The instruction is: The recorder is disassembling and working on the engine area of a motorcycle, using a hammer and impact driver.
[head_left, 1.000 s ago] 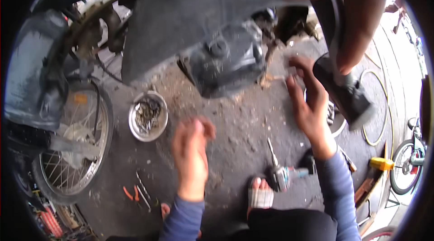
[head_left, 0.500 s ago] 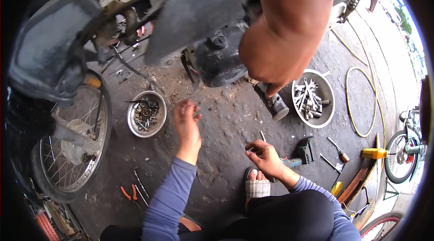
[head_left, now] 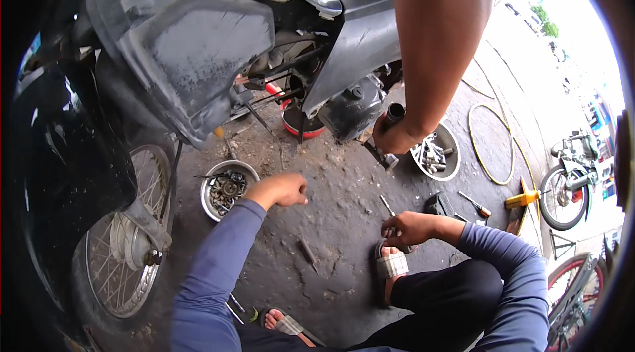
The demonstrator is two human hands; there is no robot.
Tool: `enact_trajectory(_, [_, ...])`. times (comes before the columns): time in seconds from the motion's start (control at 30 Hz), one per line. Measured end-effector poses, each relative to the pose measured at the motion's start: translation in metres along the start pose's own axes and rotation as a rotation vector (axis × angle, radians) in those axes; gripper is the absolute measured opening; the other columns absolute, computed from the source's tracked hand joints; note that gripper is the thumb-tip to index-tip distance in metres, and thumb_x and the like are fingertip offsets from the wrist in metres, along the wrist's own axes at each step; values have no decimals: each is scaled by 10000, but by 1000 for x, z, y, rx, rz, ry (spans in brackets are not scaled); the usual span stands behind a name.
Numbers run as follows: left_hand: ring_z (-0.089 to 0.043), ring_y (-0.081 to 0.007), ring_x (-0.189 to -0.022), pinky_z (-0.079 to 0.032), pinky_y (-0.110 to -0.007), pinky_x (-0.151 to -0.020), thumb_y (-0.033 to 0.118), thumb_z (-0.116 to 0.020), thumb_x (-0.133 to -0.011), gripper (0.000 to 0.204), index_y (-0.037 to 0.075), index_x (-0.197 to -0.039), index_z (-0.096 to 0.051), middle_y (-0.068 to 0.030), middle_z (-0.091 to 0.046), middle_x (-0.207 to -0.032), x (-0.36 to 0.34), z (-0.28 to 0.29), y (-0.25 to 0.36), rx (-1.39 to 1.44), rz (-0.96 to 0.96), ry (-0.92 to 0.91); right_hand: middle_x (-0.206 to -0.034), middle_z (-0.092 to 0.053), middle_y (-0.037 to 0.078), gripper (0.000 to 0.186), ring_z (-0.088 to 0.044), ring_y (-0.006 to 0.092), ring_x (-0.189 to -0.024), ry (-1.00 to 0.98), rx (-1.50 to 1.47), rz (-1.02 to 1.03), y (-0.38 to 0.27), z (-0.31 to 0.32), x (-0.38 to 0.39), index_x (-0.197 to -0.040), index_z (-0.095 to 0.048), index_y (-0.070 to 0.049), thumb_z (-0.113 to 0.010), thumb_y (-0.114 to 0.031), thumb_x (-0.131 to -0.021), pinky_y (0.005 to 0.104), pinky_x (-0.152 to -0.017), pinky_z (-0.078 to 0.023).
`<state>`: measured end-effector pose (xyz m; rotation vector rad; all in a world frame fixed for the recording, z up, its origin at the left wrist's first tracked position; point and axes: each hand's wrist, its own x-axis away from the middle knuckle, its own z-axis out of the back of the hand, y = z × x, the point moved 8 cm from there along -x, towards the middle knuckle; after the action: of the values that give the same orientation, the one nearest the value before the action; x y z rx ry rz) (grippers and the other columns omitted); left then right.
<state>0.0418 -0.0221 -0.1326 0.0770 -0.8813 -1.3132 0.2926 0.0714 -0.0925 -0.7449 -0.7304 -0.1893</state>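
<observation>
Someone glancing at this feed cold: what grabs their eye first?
Probably a co-worker's bare arm slanting down from the top, the hand holding a dark tool beside a silver bowl of metal tools. Then the dark motorcycle filling the upper left, and, below it, a second bowl of small parts beside the wearer's left hand.

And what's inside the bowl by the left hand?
A round part sits among small loose metal pieces in the bowl. Whatever lies beneath is covered, and the bowl's lower right edge is hidden behind the left forearm.
</observation>
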Motion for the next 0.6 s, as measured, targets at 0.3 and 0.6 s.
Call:
enact_trajectory(0.3, [-660, -335, -930, -501, -427, -786, 313, -741, -794, 341, 36, -987, -690, -161, -701, -979, -4, -33, -19, -158, 12, -39, -981, -687, 203, 406, -654, 380, -945, -43, 237, -41, -77, -35, 6, -1069, -644, -6, -628, -361, -870, 439, -828, -511])
enact_trajectory(0.6, [-666, -313, -865, -503, -422, -765, 380, -745, -772, 366, 57, -942, -714, -164, -705, -957, 22, -28, -47, -177, 61, -74, -1017, -643, 209, 441, -639, 373, -922, 223, 586, 20, -219, 57, 13, -1135, -611, 27, -713, -257, -813, 432, -835, -514])
